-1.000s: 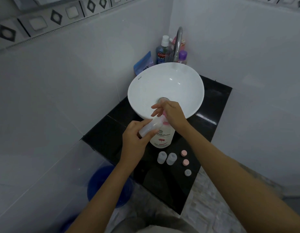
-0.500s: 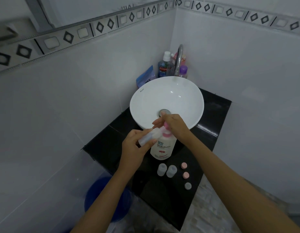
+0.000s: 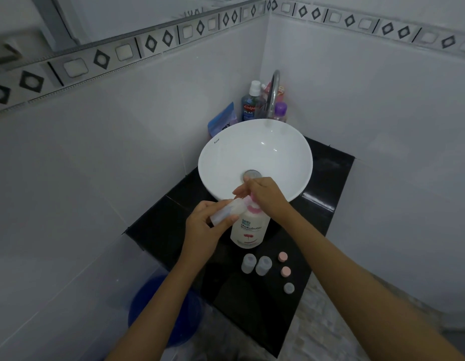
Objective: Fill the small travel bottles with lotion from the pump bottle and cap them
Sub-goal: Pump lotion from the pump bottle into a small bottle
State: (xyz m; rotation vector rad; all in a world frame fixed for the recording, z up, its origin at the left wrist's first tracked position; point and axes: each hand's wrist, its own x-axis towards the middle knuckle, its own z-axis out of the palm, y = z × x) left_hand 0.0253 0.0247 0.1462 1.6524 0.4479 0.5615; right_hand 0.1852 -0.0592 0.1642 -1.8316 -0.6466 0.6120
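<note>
A white pump bottle with a pink collar stands on the black counter in front of the basin. My right hand rests on top of its pump head, hiding it. My left hand holds a small clear travel bottle tilted, its mouth at the pump's nozzle. Two more small travel bottles stand upright side by side below the pump bottle. To their right lie two pink caps and one grey cap.
A white round basin sits at the back with a metal tap and several toiletry bottles behind it. White tiled walls close in left and right. A blue bucket stands on the floor, left of the counter.
The view has tilted upward, so everything sits lower in the frame. My hands keep the same hold on the travel bottle and the pump head.
</note>
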